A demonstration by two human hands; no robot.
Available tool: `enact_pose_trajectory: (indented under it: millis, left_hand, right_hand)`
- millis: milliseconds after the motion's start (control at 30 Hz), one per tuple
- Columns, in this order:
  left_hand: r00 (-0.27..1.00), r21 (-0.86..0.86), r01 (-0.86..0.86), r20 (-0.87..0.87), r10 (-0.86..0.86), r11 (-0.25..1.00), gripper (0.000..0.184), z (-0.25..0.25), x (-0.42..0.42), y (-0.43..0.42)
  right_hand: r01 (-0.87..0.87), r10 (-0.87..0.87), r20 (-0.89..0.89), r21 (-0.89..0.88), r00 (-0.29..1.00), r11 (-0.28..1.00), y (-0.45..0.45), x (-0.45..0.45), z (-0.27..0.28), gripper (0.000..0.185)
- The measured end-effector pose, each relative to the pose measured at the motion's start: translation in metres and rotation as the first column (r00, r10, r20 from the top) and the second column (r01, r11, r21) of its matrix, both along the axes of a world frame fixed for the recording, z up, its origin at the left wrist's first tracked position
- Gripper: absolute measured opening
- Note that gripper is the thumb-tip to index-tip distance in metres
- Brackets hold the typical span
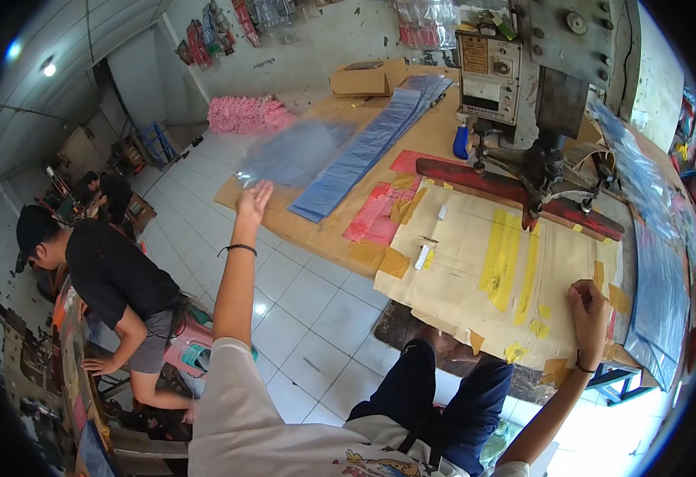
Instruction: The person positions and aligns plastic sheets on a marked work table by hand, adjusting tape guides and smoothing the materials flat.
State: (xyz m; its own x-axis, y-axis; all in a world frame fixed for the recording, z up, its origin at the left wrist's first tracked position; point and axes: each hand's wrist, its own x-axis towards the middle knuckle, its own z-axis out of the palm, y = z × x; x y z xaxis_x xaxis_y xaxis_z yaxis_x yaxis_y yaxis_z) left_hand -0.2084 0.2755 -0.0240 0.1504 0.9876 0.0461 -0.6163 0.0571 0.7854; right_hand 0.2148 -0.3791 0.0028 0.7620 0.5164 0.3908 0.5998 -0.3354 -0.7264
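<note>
My left hand (255,199) reaches out over the table's left end, its fingers stretched beside the near edge of a clear plastic sheet (296,155). The sheet is blurred and hangs partly past the table edge; no grip on it shows. My right hand (589,310) rests at the right side of a cream board (459,254) with yellow tape strips (503,258). Its fingers are curled together, and what may lie inside them is hidden. Across the board's far side stands the red bar (483,179) of a press machine (551,151).
Blue plastic strips (372,151) lie along the wooden table (316,238), with more blue film (654,294) at the right. A cardboard box (360,81) stands at the back. Pink bundles (249,115) sit on the floor. A co-worker (117,270) bends over another bench at left.
</note>
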Motion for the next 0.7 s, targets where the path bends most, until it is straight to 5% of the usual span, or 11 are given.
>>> enact_pose_trajectory:
  millis: [100,200,300,500,600,700]
  left_hand:
    - [0.988,-0.032,0.150,-0.031,-0.151,0.988,0.039,0.006,0.051,-0.008]
    - [0.978,-0.039,-0.136,0.157,0.140,0.990,0.042,0.023,0.100,-0.011]
    - [0.938,0.076,-0.324,0.154,0.310,0.943,0.046,0.040,0.124,-0.010]
    - [0.977,-0.068,-0.149,0.146,0.158,0.986,0.049,0.025,0.148,-0.015]
    - [0.947,-0.119,0.142,0.307,-0.100,0.983,0.052,0.014,0.142,-0.010]
    - [0.942,-0.085,0.103,0.329,-0.069,0.991,0.054,0.011,0.143,-0.006]
  right_hand:
    - [-0.001,0.001,-0.006,0.011,1.000,1.000,0.001,0.002,-0.004,0.011]
    - [0.007,-0.008,-0.022,-0.025,1.000,1.000,0.000,-0.002,0.002,0.011]
    - [-0.001,0.001,-0.042,0.007,0.999,1.000,0.001,0.001,0.000,0.011]
    - [0.008,-0.009,-0.071,-0.020,0.997,1.000,0.002,0.005,0.003,0.010]
    - [0.000,-0.001,-0.053,-0.019,0.999,1.000,-0.001,0.008,0.000,0.010]
    - [-0.001,-0.002,-0.083,-0.034,0.997,0.999,0.000,0.007,0.004,0.009]
